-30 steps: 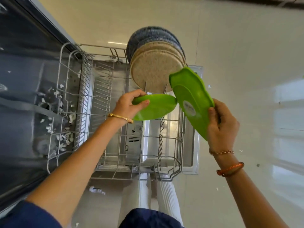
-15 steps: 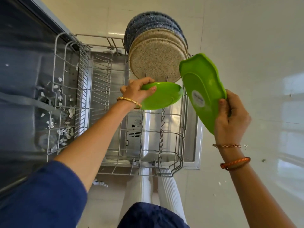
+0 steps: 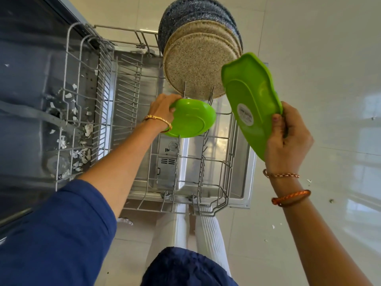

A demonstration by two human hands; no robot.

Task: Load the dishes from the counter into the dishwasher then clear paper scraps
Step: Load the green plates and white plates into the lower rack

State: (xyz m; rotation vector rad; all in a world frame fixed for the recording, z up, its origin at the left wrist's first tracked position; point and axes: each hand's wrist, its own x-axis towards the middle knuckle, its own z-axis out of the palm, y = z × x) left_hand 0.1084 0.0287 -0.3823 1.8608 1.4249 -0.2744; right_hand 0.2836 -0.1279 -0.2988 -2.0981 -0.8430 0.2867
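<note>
My left hand [image 3: 162, 110] grips a small round green plate [image 3: 190, 118] by its rim, holding it over the tines of the pulled-out wire dishwasher rack [image 3: 206, 162], just in front of the standing plates. My right hand [image 3: 286, 141] grips the lower edge of a green oblong tray [image 3: 250, 100], tilted upright to the right of the rack, its underside with a round label facing me. Several speckled beige plates [image 3: 195, 67] stand on edge at the far end of the rack, with dark blue speckled plates [image 3: 185, 15] behind them.
Torn paper scraps [image 3: 80, 137] lie on the dark surface at the left, seen through the rack's wire side. A few more scraps [image 3: 274, 227] dot the pale tiled floor on the right. The open dishwasher door [image 3: 243, 182] lies under the rack. My legs stand below it.
My left hand has lowered the round green plate and tipped it nearer the rack tines in front of the beige plates. The tray in my right hand has stayed about where it was.
</note>
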